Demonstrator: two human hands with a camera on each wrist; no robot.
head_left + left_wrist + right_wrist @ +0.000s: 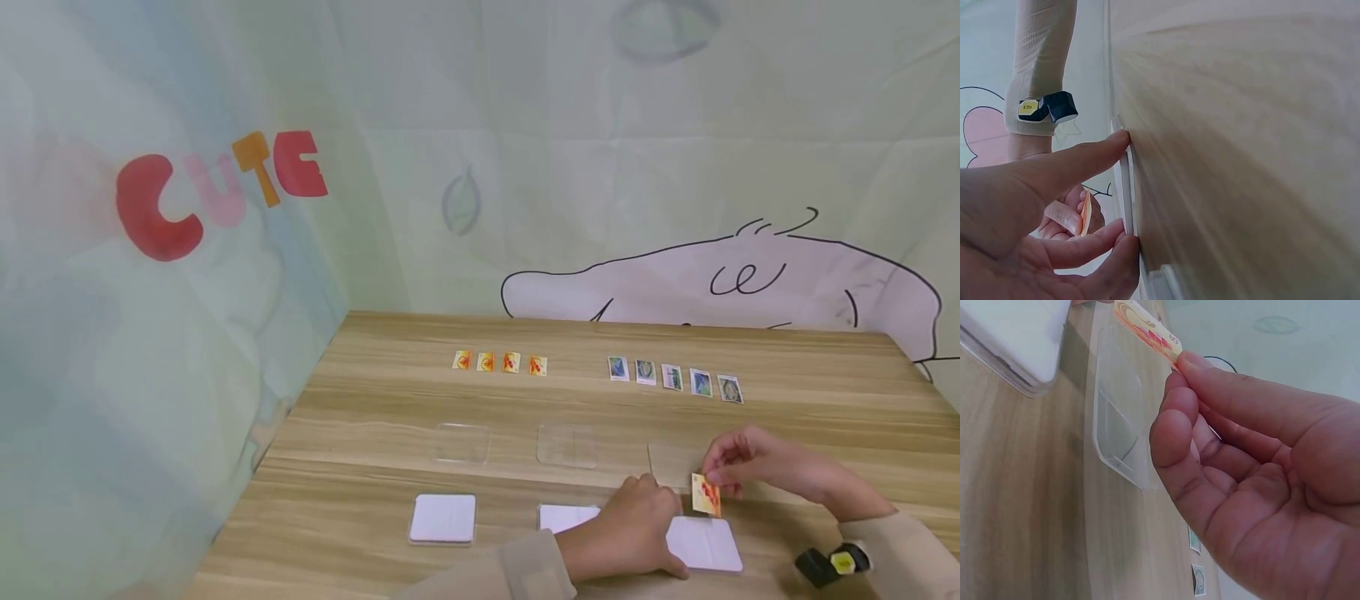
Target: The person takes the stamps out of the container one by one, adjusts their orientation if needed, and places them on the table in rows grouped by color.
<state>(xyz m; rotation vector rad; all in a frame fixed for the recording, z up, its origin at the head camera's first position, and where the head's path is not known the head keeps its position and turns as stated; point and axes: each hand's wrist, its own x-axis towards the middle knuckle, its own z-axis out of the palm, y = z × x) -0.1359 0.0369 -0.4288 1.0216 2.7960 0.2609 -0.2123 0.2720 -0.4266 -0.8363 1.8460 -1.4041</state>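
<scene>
My right hand [768,464] pinches a small orange-and-yellow stamp [706,495] by one edge between thumb and fingertips. In the right wrist view the stamp [1147,330] shows red shapes and a toothed edge. Just below it lies the right-hand shallow clear box filled with white cards [707,545]. Thumb and fingers of my left hand [633,531] hold this box by opposite sides, hiding its left part. In the left wrist view the box [1126,187] is seen edge-on between them. A clear lid [1116,419] lies beyond the box.
Two more white-filled boxes stand to the left, one at the far left [442,518] and one in the middle [567,517], partly covered by my left arm. Clear lids [461,443] lie behind them. Farther back are rows of orange stamps [512,362] and blue-green stamps [672,377].
</scene>
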